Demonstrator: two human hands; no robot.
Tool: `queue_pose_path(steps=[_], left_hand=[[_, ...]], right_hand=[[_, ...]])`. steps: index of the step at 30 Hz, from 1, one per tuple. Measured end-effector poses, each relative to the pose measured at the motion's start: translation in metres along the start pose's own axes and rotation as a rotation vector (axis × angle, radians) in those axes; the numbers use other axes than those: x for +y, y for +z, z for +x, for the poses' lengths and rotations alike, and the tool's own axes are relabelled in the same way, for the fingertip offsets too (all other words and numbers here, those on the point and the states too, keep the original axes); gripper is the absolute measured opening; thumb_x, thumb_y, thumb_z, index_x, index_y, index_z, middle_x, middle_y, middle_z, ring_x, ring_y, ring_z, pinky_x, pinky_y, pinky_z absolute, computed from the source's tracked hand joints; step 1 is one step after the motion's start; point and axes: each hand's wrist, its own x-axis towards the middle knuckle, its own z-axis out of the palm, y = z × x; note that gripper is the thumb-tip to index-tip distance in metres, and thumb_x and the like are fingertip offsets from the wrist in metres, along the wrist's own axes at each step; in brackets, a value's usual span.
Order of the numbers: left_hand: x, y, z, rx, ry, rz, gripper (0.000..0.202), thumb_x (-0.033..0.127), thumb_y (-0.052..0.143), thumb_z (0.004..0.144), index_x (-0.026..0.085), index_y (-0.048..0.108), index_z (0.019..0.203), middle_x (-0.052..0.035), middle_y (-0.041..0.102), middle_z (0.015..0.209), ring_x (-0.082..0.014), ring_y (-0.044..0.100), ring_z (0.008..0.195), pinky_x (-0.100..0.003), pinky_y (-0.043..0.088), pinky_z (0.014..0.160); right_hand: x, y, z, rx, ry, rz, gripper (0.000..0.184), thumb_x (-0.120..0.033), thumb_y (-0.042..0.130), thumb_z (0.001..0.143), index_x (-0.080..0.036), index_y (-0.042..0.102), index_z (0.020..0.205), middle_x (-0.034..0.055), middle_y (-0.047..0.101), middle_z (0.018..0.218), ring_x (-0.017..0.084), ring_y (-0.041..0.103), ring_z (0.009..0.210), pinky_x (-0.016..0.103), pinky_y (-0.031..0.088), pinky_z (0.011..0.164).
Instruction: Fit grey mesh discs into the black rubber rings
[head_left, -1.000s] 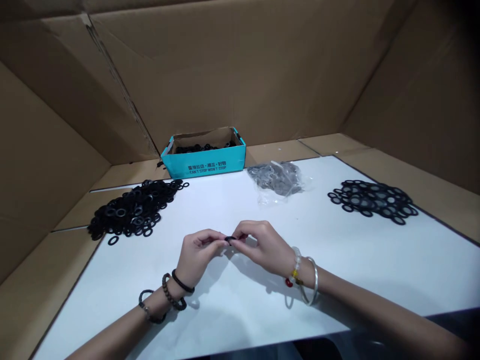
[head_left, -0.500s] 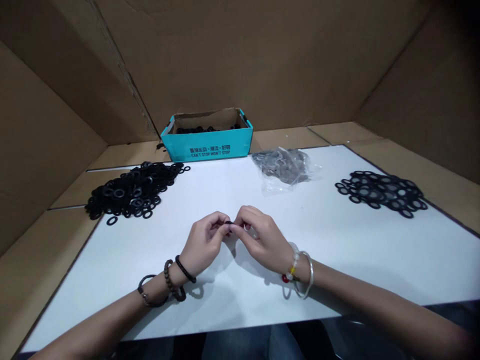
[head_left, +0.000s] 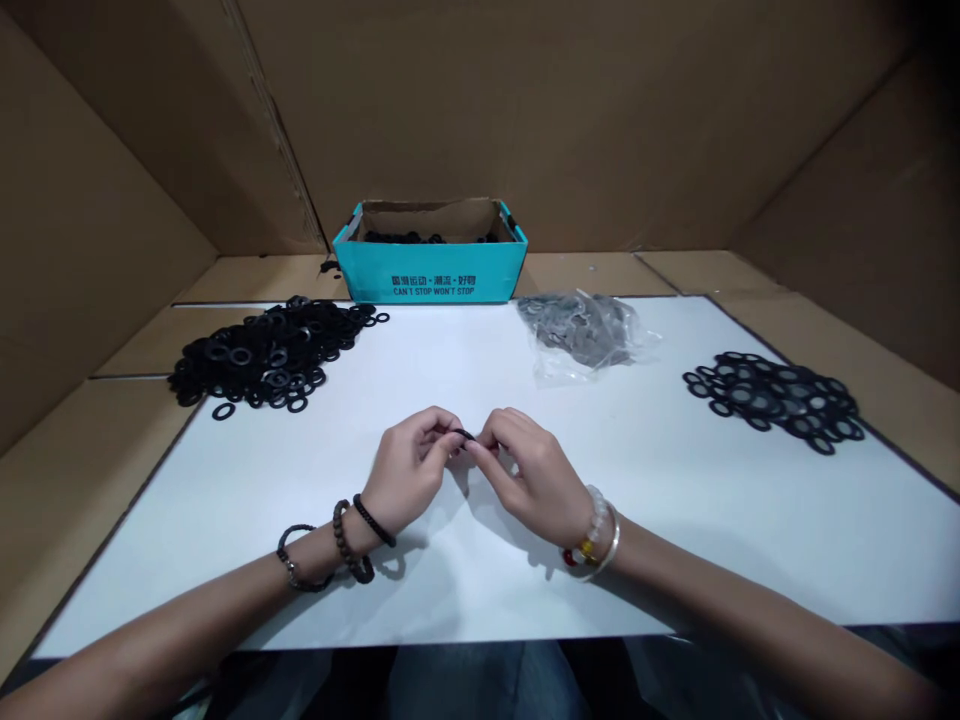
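Note:
My left hand (head_left: 409,472) and my right hand (head_left: 529,474) meet fingertip to fingertip over the middle of the white board (head_left: 675,520). Both pinch a small black ring (head_left: 465,435) between them, a little above the board. The fingers of each hand are curled closed around the ring. Dark bead bracelets sit on my left wrist; a pale bead bracelet and a silver bangle sit on my right wrist.
A big heap of black rings (head_left: 262,352) lies at the far left. A flatter spread of black rings (head_left: 776,398) lies at the right. A clear bag of grey parts (head_left: 585,328) and a teal box (head_left: 431,268) holding rings stand at the back. Cardboard walls surround everything.
The view has tilted down and shifted, so the piles and box sit higher and further right. My hands stay pinched together on the ring, fingers working slightly.

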Motion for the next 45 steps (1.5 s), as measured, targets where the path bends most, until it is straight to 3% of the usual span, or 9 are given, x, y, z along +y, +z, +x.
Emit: queue_pose_path(steps=[4, 9, 16, 20, 27, 31, 38, 45], left_hand=[[0.000, -0.002, 0.001, -0.047, -0.044, -0.103, 0.007, 0.022, 0.056, 0.078, 0.015, 0.055, 0.077, 0.0001, 0.057, 0.069, -0.0112, 0.056, 0.066, -0.021, 0.045, 0.061], [-0.002, -0.005, 0.008, -0.215, -0.098, -0.152, 0.017, 0.029, 0.062, 0.075, 0.013, 0.057, 0.075, -0.0011, 0.057, 0.071, -0.0116, 0.055, 0.066, -0.022, 0.045, 0.063], [0.001, -0.006, 0.008, -0.147, -0.111, -0.198, 0.015, 0.027, 0.063, 0.074, 0.013, 0.056, 0.074, -0.0001, 0.056, 0.070, -0.0109, 0.053, 0.066, -0.022, 0.043, 0.063], [0.001, -0.007, 0.008, -0.144, -0.138, -0.241, 0.015, 0.026, 0.066, 0.070, 0.013, 0.059, 0.072, 0.0001, 0.056, 0.069, -0.0102, 0.052, 0.065, -0.022, 0.041, 0.063], [0.007, -0.008, 0.005, -0.135, -0.233, -0.388, 0.021, 0.029, 0.073, 0.065, 0.012, 0.061, 0.069, 0.0003, 0.058, 0.065, -0.0093, 0.051, 0.061, -0.021, 0.040, 0.059], [0.006, -0.008, 0.005, -0.212, -0.325, -0.459, 0.021, 0.029, 0.074, 0.065, 0.011, 0.064, 0.069, -0.0005, 0.061, 0.063, -0.0086, 0.054, 0.059, -0.021, 0.041, 0.060], [0.006, -0.010, 0.006, -0.206, -0.450, -0.620, 0.024, 0.029, 0.079, 0.059, 0.012, 0.070, 0.073, -0.0056, 0.070, 0.072, -0.0129, 0.064, 0.067, -0.022, 0.049, 0.064], [0.006, -0.010, 0.007, -0.218, -0.478, -0.660, 0.024, 0.028, 0.080, 0.059, 0.012, 0.071, 0.073, -0.0053, 0.071, 0.072, -0.0109, 0.065, 0.065, -0.020, 0.050, 0.065]], right_hand=[[0.003, -0.005, 0.002, -0.063, 0.142, 0.083, 0.018, -0.021, 0.050, 0.085, -0.018, 0.047, 0.067, -0.0001, 0.051, 0.064, 0.011, 0.044, 0.060, 0.024, 0.035, 0.057], [0.011, -0.011, 0.007, -0.145, 0.108, 0.058, 0.017, -0.022, 0.049, 0.086, -0.017, 0.048, 0.069, -0.0004, 0.050, 0.065, 0.011, 0.045, 0.062, 0.024, 0.035, 0.059], [0.012, -0.008, 0.007, -0.251, 0.078, 0.065, 0.021, -0.024, 0.040, 0.090, -0.017, 0.048, 0.072, 0.0005, 0.051, 0.068, 0.011, 0.046, 0.063, 0.023, 0.035, 0.061], [0.011, -0.008, 0.007, -0.216, 0.028, 0.042, 0.022, -0.022, 0.043, 0.089, -0.018, 0.043, 0.067, -0.0020, 0.043, 0.061, 0.010, 0.040, 0.057, 0.023, 0.032, 0.057], [0.010, -0.013, 0.007, -0.172, -0.009, 0.098, 0.020, -0.021, 0.046, 0.087, -0.017, 0.047, 0.067, -0.0018, 0.044, 0.060, 0.009, 0.041, 0.057, 0.022, 0.033, 0.056], [0.013, -0.009, 0.007, -0.191, 0.130, 0.246, 0.020, -0.023, 0.047, 0.086, -0.016, 0.051, 0.068, -0.0014, 0.049, 0.061, 0.009, 0.042, 0.056, 0.022, 0.033, 0.055], [0.017, -0.007, 0.009, -0.269, 0.463, 0.821, 0.040, -0.055, 0.054, 0.078, -0.017, 0.049, 0.068, -0.0046, 0.044, 0.056, 0.006, 0.034, 0.047, 0.020, 0.025, 0.044], [0.013, -0.006, 0.008, -0.292, 0.614, 1.025, 0.036, -0.051, 0.059, 0.075, -0.017, 0.050, 0.066, -0.0041, 0.043, 0.056, 0.006, 0.031, 0.048, 0.020, 0.023, 0.044]])
